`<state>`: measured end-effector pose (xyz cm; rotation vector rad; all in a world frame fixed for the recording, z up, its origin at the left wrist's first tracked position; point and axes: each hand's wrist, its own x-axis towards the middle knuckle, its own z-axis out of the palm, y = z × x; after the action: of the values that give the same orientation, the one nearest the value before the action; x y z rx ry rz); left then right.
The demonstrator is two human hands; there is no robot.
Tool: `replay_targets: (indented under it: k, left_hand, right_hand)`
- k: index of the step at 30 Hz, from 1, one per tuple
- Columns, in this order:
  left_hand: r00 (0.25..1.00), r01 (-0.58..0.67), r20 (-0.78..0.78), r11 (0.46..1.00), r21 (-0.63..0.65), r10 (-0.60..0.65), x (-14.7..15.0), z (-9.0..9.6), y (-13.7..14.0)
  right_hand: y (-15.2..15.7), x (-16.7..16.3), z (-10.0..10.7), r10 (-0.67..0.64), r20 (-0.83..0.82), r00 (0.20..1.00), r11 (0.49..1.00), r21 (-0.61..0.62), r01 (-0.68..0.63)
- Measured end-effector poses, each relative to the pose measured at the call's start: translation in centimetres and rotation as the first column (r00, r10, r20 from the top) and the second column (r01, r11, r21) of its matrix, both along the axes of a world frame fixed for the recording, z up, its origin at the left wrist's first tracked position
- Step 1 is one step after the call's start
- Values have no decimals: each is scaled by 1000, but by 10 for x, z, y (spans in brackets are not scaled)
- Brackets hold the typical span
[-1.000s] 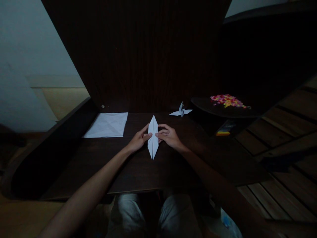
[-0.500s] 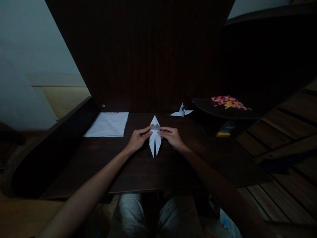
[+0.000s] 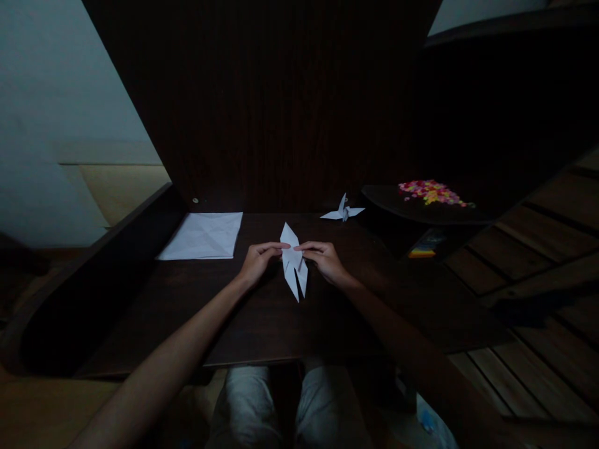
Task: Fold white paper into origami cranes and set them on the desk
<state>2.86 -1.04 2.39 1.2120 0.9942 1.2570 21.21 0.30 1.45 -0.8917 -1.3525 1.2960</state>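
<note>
We saw the fingertips (image 3: pixel 284 246) of the left hand (image 3: pixel 256 262) and of the right hand (image 3: pixel 329 260) drawn in close, pinching the folded white paper (image 3: pixel 289 255) from its two sides near the middle. The piece lay between the hands, over the middle of the dark desk (image 3: pixel 253 324); whether it touched the wood, we could not tell.

We judged the slim near end to be the weak spot: its two points stood apart with a dark slit between them, so an uneven pull from either hand could have torn the paper where the slit ended. The whole piece slanted, far tip to the left, and the flap over its middle might have creased off-centre had one hand pressed harder. Dim light could have hidden a faint fold line, too.

The paper looked thin, matte and crisp — a long diamond with one sharp far tip. To the left lay a squarish white sheet or stack (image 3: pixel 206 236), faintly creased. Far right of the hands rested a folded paper bird (image 3: pixel 345 214) with pointed wings; further right, small pink, red and yellow bits (image 3: pixel 433 192) were heaped on a rounded shelf (image 3: pixel 384 197). Beyond rose a brown-grained panel (image 3: pixel 281 125).
</note>
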Motion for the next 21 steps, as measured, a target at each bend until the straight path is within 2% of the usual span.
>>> replay_targets:
  k: [3, 7, 12, 18, 21]
  left_hand:
    - [1000, -12, -24, 1000, 11, 12, 0, 0, -1]
    - [996, -4, -84, 999, 54, 9, 0, 1, -3]
    - [997, 6, -72, 998, 65, -2, -1, -2, -1]
    - [1000, 1, 21, 1000, 23, -1, -2, -5, 3]
    - [1000, -20, -20, 1000, 23, 20, -1, -3, 2]
  right_hand:
    - [-1, 0, 1, 34, -38, 999, 998, -59, -36]
    - [-2, -1, 2, 58, -49, 997, 996, -57, -61]
    - [-1, -1, 1, 27, -41, 999, 999, -43, -29]
    - [-1, -1, 3, 40, -107, 993, 993, -104, -51]
    - [-1, -3, 4, 4, -66, 998, 997, -78, -9]
